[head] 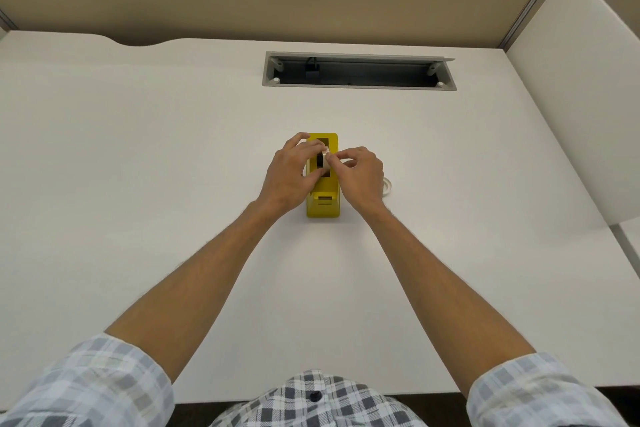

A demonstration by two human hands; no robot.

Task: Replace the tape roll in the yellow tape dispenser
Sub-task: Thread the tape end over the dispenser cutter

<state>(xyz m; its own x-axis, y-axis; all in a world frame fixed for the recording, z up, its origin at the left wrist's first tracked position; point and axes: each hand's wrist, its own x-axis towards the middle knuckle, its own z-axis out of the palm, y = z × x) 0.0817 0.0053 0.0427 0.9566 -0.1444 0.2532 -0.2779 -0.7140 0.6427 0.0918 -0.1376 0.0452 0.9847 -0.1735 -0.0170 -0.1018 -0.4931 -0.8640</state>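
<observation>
The yellow tape dispenser [323,199] stands mid-table on the white desk, its cutter end toward me. A tape roll [323,160] with a black core sits above the dispenser's open slot. My left hand [292,173] grips the roll from the left. My right hand [360,173] pinches the roll's right side with thumb and fingertips. How deep the roll sits in the slot is hidden by my fingers. A second, whitish roll [387,186] lies on the desk just right of my right hand, mostly hidden.
The white desk [138,184] has a grey cable tray opening [358,71] at the back. A beige partition wall runs behind it. A white side panel [581,97] rises at the right.
</observation>
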